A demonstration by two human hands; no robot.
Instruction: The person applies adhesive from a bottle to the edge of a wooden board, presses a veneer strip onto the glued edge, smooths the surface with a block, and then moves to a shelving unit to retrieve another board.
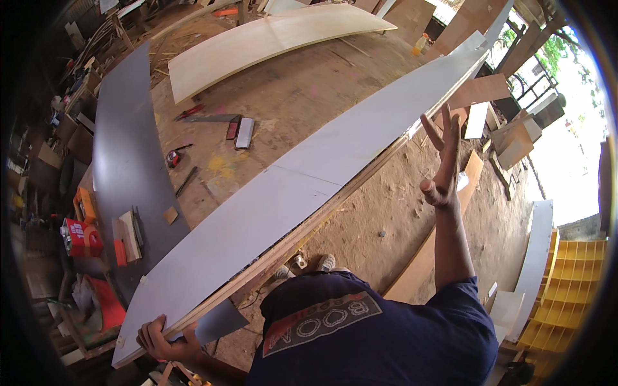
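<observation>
A long light-grey laminated board [238, 212] runs diagonally from lower left to upper right, with thin lines drawn across its middle. My left hand [166, 342] is wrapped round the near edge of the board by its lower-left end, fingers on top. Along the near edge, a strip of bare wood shows under the grey face. My right hand [445, 154] is raised beside the board's near edge toward the far right, fingers spread, holding nothing. Whether it touches the edge I cannot tell.
Beyond the board, a brown worktop [270, 128] holds a square [243, 133], red-handled pliers [190, 112] and a tape measure [173, 159]. A pale plywood sheet [270, 45] lies behind. At left are a dark-grey sheet [122, 148] and red can [84, 238]; a yellow rack [566, 289] stands right.
</observation>
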